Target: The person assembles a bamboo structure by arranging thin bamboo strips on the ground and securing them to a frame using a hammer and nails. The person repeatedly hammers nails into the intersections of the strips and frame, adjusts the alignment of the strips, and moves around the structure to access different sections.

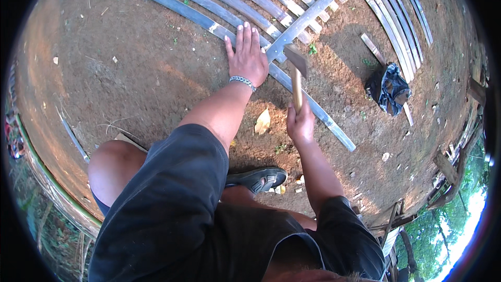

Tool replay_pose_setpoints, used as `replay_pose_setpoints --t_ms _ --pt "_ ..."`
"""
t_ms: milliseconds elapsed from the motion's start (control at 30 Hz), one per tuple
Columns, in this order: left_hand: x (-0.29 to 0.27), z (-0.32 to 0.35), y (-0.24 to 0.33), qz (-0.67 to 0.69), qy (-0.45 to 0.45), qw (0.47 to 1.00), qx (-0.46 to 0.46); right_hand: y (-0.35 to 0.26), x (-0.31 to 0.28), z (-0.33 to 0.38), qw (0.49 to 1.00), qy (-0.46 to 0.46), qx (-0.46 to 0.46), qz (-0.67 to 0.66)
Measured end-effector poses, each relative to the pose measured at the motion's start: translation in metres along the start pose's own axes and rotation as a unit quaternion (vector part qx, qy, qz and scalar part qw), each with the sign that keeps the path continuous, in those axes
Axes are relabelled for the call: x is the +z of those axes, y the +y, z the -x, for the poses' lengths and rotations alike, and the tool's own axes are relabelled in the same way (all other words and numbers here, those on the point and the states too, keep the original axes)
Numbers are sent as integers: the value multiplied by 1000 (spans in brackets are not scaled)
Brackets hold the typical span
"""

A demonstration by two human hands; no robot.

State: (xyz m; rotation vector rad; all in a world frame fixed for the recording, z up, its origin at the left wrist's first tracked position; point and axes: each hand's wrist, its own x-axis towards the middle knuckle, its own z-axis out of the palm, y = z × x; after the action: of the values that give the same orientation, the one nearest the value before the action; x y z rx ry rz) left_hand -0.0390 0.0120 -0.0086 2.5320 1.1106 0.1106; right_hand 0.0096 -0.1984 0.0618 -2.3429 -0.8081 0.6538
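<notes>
My left hand [247, 58] lies flat with its fingers stretched out over the nearest of the long grey slats [172, 8], which look like split bamboo. It is beside the point where a cross slat [308, 18] meets that strip. In my right hand [301, 124] is a hammer [297, 86], gripped by its wooden handle. The dark head is raised near the lower end of the cross slat, close to my left fingertips, and is slightly blurred. I cannot make out a nail under it. The strip's free end [334, 125] runs out past the hammer to the lower right.
More loose slats [391, 26] lie at the upper right. A crumpled black plastic bag [389, 90] sits on the soil over a short strip [372, 48]. My shoe [257, 178] is below the hands, near a dry leaf [263, 121]. Old timber [446, 169] lines the right edge.
</notes>
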Motion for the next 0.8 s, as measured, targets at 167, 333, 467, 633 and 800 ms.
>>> replay_pose_setpoints --t_ms 167,333,467,633,800 --pt "1 2 -3 -10 11 1000 8 -3 -5 -1 995 53 -83 -27" --pt "0 -5 1 3 15 1000 3 17 16 -11 997 -16 -3 73" --pt "0 2 -2 -25 8 1000 8 3 5 -4 997 40 -59 1" --pt "1 2 1 -3 4 1000 4 16 15 -10 997 -13 -20 69" --pt "0 4 0 6 3 1000 1 8 1 -10 999 14 -7 40"
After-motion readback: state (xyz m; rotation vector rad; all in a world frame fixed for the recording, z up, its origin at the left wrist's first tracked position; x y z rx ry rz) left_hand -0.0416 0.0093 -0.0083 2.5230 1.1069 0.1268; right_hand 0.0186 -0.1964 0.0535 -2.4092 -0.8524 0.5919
